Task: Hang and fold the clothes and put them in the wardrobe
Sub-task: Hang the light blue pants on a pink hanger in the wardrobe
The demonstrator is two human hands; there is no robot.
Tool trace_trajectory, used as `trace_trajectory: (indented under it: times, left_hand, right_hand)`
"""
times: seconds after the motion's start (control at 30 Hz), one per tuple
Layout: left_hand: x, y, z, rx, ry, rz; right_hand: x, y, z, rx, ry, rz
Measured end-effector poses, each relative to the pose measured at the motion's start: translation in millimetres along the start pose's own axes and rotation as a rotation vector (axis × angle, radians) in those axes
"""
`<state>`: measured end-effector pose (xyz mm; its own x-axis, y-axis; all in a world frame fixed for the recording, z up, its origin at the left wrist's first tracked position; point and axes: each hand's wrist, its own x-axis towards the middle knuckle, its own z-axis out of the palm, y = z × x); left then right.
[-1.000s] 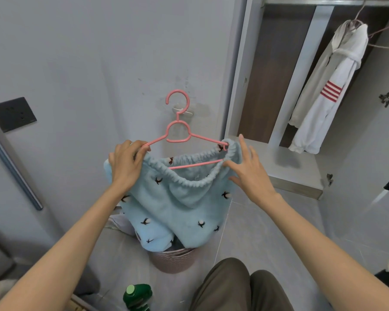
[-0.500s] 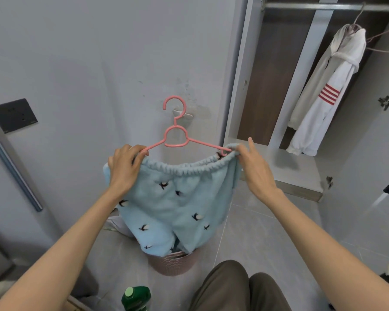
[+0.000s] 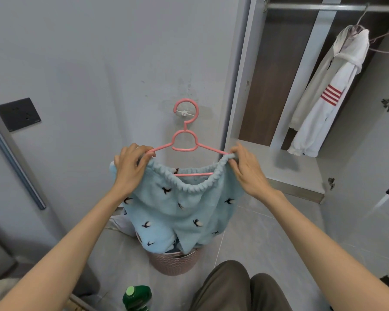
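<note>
My left hand [image 3: 130, 169] and right hand [image 3: 248, 173], well apart, each pinch one end of the blue shorts [image 3: 177, 207] waistband against the pink hanger [image 3: 184, 150]. I should stretch the elastic evenly over both hanger tips so nothing slips. The blue shorts sag between my hands, above the basket [image 3: 173, 264]; beyond, the pink hanger hangs on a wall hook [image 3: 184, 112].

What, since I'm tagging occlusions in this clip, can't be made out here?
Head view only.
Tips of the pink hanger: covered by the left hand, the right hand and the waistband of the blue shorts.
Contents of the basket: hidden behind the hanging shorts.
Lower part of the green bottle: cut off by the bottom edge.
</note>
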<state>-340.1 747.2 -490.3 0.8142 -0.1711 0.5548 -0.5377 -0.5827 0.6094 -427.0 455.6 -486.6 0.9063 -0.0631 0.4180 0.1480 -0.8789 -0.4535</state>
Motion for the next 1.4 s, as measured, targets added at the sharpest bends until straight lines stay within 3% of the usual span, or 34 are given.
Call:
trace_trajectory:
  times: [0.23, 0.33, 0.57, 0.7, 0.97, 1.27, 1.4]
  left_hand:
    - [4.7, -0.5, -0.2, -0.004, 0.010, -0.009]
    - [10.5, -3.8, 2.5, 0.050, 0.025, -0.017]
    - [30.9, -7.6, 23.8, 0.104, 0.074, -0.047]
    - [55.3, -6.9, 41.2, 0.109, 0.115, -0.033]
    - [136.0, -3.5, 66.9, 0.115, 0.181, -0.074]
    - [256.4, 83.9, 2.0, 0.109, 0.224, -0.101]
    - [313.1, 136.7, -47.1, 0.118, 0.271, -0.086]
  right_hand:
    - [3.0, 7.5, -7.1, -0.004, -0.003, 0.125]
    - [6.8, 9.6, -8.0, -0.076, -0.073, 0.053]
    - [16.2, 24.1, -9.0, -0.076, -0.018, -0.002]
    - [38.7, 32.9, -15.2, 0.020, 0.063, 0.025]
    - [128.9, 52.5, -31.1, 0.168, 0.068, 0.072]
    - [225.9, -3.5, -141.5, 0.088, 0.048, 0.049]
    - [272.6, -43.9, -209.0, 0.104, 0.132, 0.019]
